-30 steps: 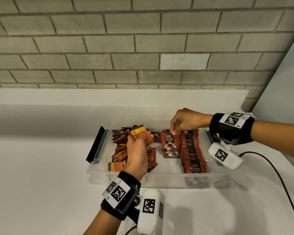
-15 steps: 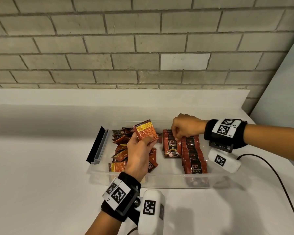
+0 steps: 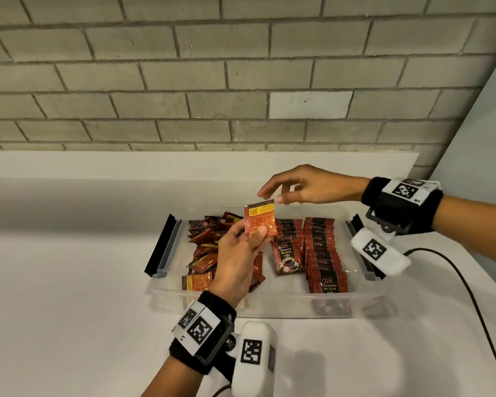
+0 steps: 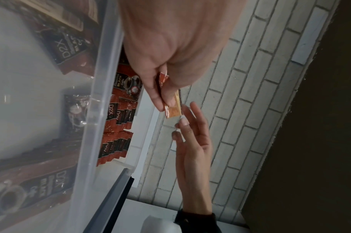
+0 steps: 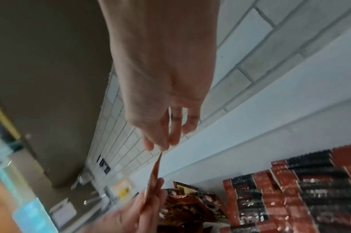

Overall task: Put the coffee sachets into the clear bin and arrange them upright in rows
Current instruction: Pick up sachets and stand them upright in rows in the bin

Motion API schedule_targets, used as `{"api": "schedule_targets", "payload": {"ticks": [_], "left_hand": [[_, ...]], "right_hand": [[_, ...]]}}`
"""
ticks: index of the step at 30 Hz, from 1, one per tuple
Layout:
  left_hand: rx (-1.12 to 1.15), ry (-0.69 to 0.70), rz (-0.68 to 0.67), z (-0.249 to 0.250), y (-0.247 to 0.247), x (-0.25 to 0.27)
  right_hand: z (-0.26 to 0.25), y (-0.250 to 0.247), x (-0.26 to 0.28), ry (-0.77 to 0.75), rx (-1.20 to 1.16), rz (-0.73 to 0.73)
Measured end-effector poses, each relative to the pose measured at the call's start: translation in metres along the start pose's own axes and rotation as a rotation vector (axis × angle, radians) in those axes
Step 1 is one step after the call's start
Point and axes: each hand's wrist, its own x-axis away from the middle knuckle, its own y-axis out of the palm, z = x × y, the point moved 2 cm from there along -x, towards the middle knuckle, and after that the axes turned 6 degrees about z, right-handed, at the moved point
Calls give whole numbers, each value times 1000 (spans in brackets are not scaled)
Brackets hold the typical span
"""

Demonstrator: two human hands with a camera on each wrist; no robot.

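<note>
Left hand (image 3: pixel 238 255): thumb and fingers pinch one coffee sachet (image 3: pixel 260 222) by its lower edge, held upright above the clear bin (image 3: pixel 269 303), printed back toward the head camera. Right hand (image 3: pixel 307 186): fingers extended and loosely spread, holding nothing, fingertips just beside the sachet's top edge; contact cannot be confirmed from the wrist views.

Assessment: a hand-to-hand transfer appears to be in progress. To do it well, the right hand should take the top edge firmly before the left lets go, keep the sachet vertical, and seat it in the short middle row (image 3: pixel 288 250) rather than dropping it flat.

Bin contents: at the right, a full row of upright sachets (image 3: pixel 322 253); in the middle, a shorter row, its front sachet leaning; at the left, a loose pile (image 3: pixel 205 245) lying unsorted. Judged roughly half arranged. The bin stands on a white surface (image 3: pixel 69 310).
</note>
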Motion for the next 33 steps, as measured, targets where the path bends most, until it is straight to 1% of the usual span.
{"api": "schedule_targets", "payload": {"ticks": [2, 6, 8, 10, 11, 12, 14, 16, 18, 22, 25, 28, 30, 31, 32, 33], "left_hand": [[35, 5, 36, 0, -1, -2], [63, -7, 51, 0, 0, -3], [65, -23, 9, 1, 1, -2], [61, -25, -41, 2, 3, 1], [40, -12, -35, 2, 3, 2], [15, 0, -2, 3, 3, 1], [-7, 18, 103, 2, 0, -3], [31, 52, 192, 3, -3, -5], [96, 76, 247, 4, -6, -5], [170, 127, 264, 9, -5, 0], [166, 161, 274, 10, -5, 1], [150, 180, 280, 10, -5, 1], [84, 196, 278, 10, -4, 5], [0, 208, 271, 11, -4, 6], [-126, 229, 247, 14, -4, 7], [-293, 265, 189, 20, -3, 6]], "right_hand": [[-6, 3, 2, -76, 189, 25], [-19, 31, 10, -145, 427, -86], [-19, 40, 11, -142, 415, -64], [-17, 39, 11, -113, 307, -33], [-15, 37, 10, -93, 247, -15], [-13, 34, 8, -70, 202, 16], [-5, 27, 5, -3, 164, 90], [5, 22, 4, 88, 174, 116], [13, 25, 6, 166, 160, 53], [19, 46, 12, 257, 147, -106], [19, 57, 12, 277, 242, -171], [16, 60, 10, 264, 353, -195], [13, 61, 9, 242, 417, -204], [12, 61, 8, 238, 432, -206], [11, 62, 8, 237, 439, -208], [10, 61, 6, 240, 447, -209]]}}
